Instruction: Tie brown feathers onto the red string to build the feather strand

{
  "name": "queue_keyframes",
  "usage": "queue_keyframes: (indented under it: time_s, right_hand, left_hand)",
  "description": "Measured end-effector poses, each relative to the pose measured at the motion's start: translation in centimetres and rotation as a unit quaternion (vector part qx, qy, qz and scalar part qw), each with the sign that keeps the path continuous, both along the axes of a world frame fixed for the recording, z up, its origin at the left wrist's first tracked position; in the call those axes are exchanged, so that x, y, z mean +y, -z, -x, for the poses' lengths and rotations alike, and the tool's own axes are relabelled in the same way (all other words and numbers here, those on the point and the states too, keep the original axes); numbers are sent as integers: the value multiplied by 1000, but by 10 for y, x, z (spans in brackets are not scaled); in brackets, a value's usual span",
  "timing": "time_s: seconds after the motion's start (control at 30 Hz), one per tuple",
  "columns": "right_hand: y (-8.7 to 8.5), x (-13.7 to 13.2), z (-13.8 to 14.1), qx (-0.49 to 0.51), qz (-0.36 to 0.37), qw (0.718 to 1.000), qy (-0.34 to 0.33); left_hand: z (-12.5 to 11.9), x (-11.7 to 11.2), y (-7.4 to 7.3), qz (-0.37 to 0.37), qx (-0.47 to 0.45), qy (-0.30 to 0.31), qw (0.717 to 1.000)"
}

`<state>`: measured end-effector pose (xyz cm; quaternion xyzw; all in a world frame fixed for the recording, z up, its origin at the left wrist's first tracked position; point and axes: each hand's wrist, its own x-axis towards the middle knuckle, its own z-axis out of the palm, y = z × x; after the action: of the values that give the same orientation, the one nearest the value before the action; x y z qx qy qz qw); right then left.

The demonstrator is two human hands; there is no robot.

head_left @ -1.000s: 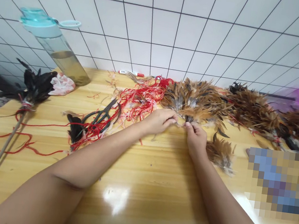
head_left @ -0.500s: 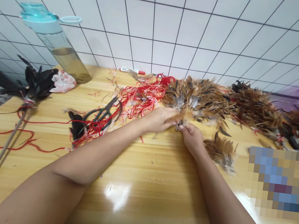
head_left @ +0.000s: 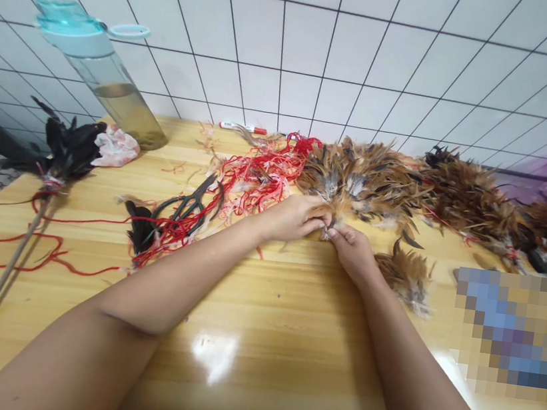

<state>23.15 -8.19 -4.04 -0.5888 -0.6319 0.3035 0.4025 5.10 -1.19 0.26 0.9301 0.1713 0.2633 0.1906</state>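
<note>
Both my hands meet at a small bunch of brown feathers (head_left: 337, 208) in the middle of the table. My left hand (head_left: 299, 218) is closed on the bunch, thumb and fingers pinching near its base. Opposite it, my right hand (head_left: 351, 245) pinches the pale quill ends between thumb and finger. Just behind lies a large heap of brown feathers (head_left: 373, 174). A loose feather clump (head_left: 406, 276) rests to the right of my right hand. Tangled red string (head_left: 262, 173) spreads behind my left forearm, with black scissors (head_left: 187, 207) partly under it.
At left, a stick (head_left: 4, 294) carries black feathers (head_left: 72, 145) tied with red string. A water bottle (head_left: 117, 90) and crumpled plastic (head_left: 116, 146) stand behind. A red-and-white marker (head_left: 242, 127) lies along the tiled wall. More feather bundles (head_left: 471, 197) and a blurred-out patch (head_left: 509, 330) are at right.
My hands stay at the same spot on the feather bunch. The left thumb and fingers have shifted slightly at its base. Nothing else on the table has moved.
</note>
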Motion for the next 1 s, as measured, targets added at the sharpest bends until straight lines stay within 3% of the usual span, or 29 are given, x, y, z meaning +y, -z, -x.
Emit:
queue_keyframes:
  time_s: [0.17,0.37,0.57,0.7,0.8,0.9,1.0]
  right_hand:
    - [-3,-1,-1,4,-10,1000,-14]
    - [-6,-2,-1,15,7,998,-53]
    - [0,-2,-2,-10,8,1000,-20]
    - [-2,-2,-3,20,4,1000,17]
    - [-7,-3,-2,86,18,995,41]
    - [-8,-3,-1,129,20,989,69]
    - [-4,-1,0,114,26,990,79]
  left_hand:
    - [0,0,0,-65,11,12,998]
    - [1,-3,-1,-61,5,14,998]
    - [-3,-5,0,-50,5,6,999]
    - [0,2,-1,37,-58,-69,995]
    - [5,10,-1,155,-103,-146,972]
    - [8,13,-1,267,-117,-131,947]
    - [5,8,-3,301,-121,-83,942]
